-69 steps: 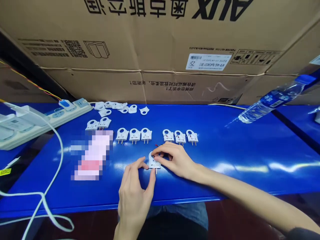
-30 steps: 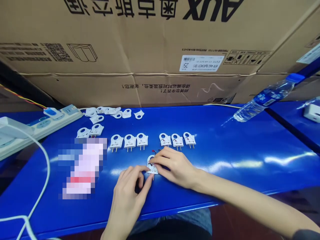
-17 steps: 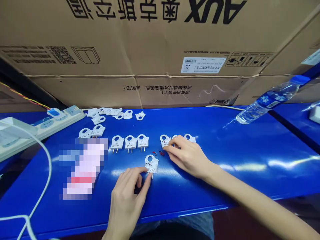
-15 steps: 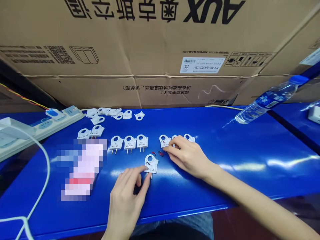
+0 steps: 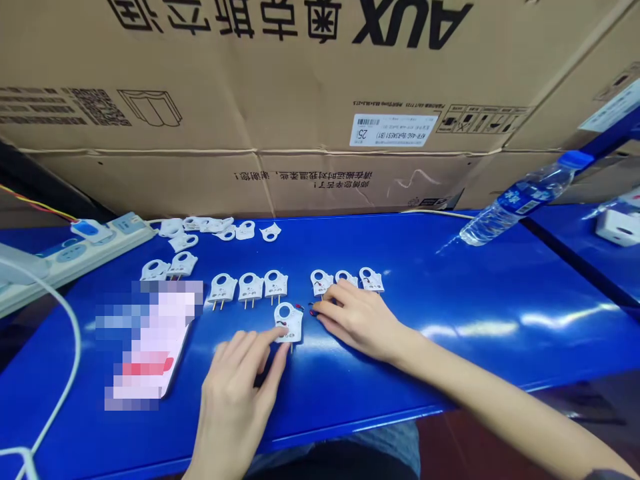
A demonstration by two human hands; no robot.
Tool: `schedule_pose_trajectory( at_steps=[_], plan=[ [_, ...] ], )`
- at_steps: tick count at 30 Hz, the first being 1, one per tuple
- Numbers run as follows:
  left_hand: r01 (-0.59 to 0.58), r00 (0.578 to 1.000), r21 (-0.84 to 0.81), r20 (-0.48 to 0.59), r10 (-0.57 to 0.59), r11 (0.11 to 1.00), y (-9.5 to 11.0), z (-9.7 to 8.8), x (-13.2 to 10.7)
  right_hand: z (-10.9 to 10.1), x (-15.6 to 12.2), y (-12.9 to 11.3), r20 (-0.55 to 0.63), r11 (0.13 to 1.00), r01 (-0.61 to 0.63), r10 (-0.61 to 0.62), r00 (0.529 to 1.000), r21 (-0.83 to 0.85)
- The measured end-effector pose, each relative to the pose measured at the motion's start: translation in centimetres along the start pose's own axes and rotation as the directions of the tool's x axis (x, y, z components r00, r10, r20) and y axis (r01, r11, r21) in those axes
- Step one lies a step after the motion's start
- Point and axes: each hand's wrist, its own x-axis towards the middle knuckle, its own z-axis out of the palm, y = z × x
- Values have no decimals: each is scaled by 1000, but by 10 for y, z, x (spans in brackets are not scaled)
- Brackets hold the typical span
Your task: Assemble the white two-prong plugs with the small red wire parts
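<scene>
A white plug piece (image 5: 295, 328) with a round hole and metal prongs is pinched between the thumb and index finger of my left hand (image 5: 235, 380). A small dark and red part shows on its face. My right hand (image 5: 357, 320) has its fingertips closed on a tiny red-and-black part (image 5: 313, 312) lying at the blue tabletop, just right of the held plug. Another tiny red part (image 5: 299, 307) lies beside the plug's upper edge. Behind my right hand stand similar plug pieces, the left one (image 5: 320, 281) bearing a small dark part; the middle one is partly hidden.
Several plug pieces (image 5: 250, 287) lie in a row to the left, with loose white covers (image 5: 245, 231) behind. A blurred phone (image 5: 153, 347) and a power strip (image 5: 65, 263) are at the left. A water bottle (image 5: 520, 200) leans at right, before a large cardboard box (image 5: 300, 120).
My right hand has moved from the left plug piece behind it down to the tiny red-and-black parts. My left hand keeps its pinch on the plug piece. The view has shifted slightly.
</scene>
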Motion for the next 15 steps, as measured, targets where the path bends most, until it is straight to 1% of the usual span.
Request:
schedule_pose_trajectory(
  at_steps=[3, 5, 9, 12, 15],
  plan=[
    [-21, 998, 28, -56, 23, 999, 1, -2, 21, 3, 0, -1, -4, 1000, 14, -14, 1000, 4],
    [-12, 998, 54, -58, 15, 998, 2, -1, 35, 5, -1, -2, -15, 1000, 24, -24, 1000, -1],
    [-18, 1000, 103, 16, 16, 995, 5, 6, 54, 6, 0, -3, -17, 999, 33, -33, 999, -6],
    [-7, 999, 191, 48, -2, 982, 7, 10, 61, 4, 0, -5, -25, 999, 49, -49, 998, -16],
    [-1, 990, 253, 136, -35, 967, 11, 11, 65, 4, 0, -7, -72, 997, 79, -80, 994, -18]
  ],
)
